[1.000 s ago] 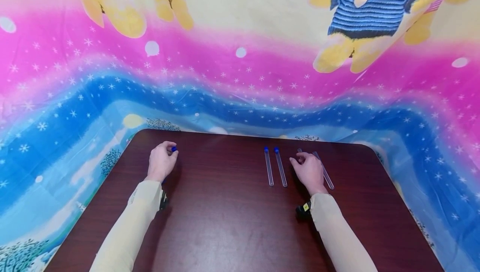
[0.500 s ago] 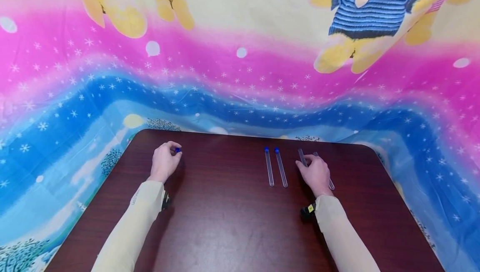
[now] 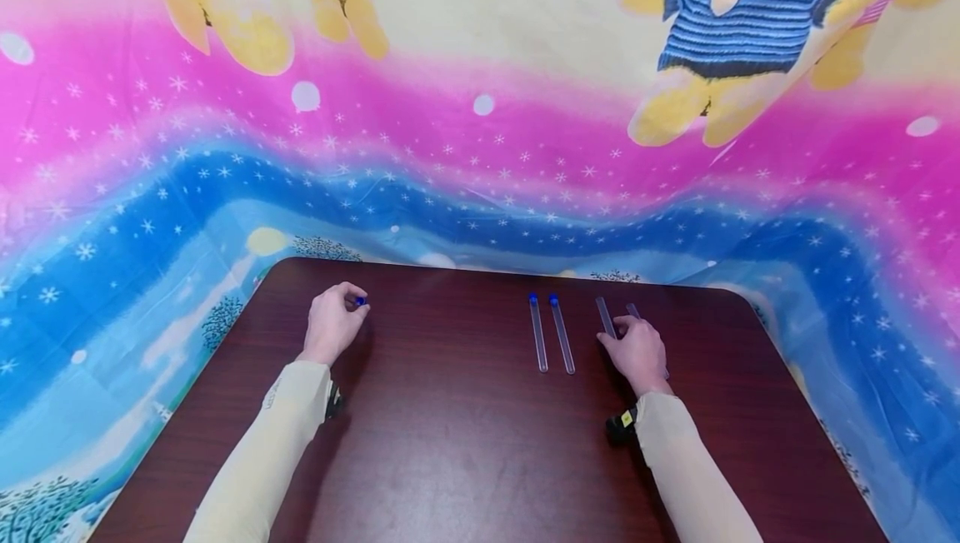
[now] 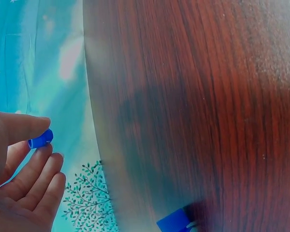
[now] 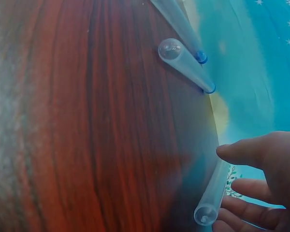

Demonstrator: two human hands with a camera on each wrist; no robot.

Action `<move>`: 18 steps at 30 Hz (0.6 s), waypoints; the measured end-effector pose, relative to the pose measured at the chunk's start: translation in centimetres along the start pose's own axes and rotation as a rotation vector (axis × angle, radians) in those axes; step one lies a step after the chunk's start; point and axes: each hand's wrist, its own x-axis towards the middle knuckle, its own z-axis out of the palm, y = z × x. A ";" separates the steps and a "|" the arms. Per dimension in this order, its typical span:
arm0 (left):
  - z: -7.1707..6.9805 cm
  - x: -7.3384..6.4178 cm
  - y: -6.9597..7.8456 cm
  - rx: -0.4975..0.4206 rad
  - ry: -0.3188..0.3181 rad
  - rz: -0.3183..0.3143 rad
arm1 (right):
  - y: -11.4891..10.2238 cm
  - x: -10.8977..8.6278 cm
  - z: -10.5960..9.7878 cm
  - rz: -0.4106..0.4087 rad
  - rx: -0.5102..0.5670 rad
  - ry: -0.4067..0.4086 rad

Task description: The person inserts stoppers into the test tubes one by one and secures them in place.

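My left hand [image 3: 333, 326] pinches a small blue cap [image 4: 41, 139] between thumb and fingertips, raised above the table's left side. A second blue cap [image 4: 175, 220] lies on the table at the bottom of the left wrist view. My right hand [image 3: 636, 351] hovers over an uncapped clear test tube [image 3: 605, 316], with its thumb and loosely bent fingers on either side. No firm grip on this tube [image 5: 211, 193] shows. Another clear tube [image 3: 632, 310] lies just to the right, mostly covered by the hand.
Two test tubes with blue caps, one on the left [image 3: 537, 335] and one beside it [image 3: 562, 335], lie left of my right hand. The dark wooden table [image 3: 450, 443] meets a patterned cloth [image 3: 480, 151] along its back and sides.
My right hand has shifted right and towards me, uncovering more of the clear tube's far end. My left hand, still pinching the cap, has moved slightly right.
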 end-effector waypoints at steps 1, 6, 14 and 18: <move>0.0 0.0 0.0 0.000 -0.003 -0.001 | 0.1 0.0 0.0 -0.001 -0.005 -0.006; 0.0 -0.1 0.1 0.000 -0.016 -0.007 | 0.3 -0.2 0.0 0.012 -0.014 -0.030; 0.2 0.0 0.1 -0.006 -0.013 0.006 | 0.4 -0.1 0.1 0.028 -0.016 -0.045; 0.3 0.0 0.2 -0.009 -0.010 0.013 | 0.4 -0.1 0.3 0.032 -0.022 -0.039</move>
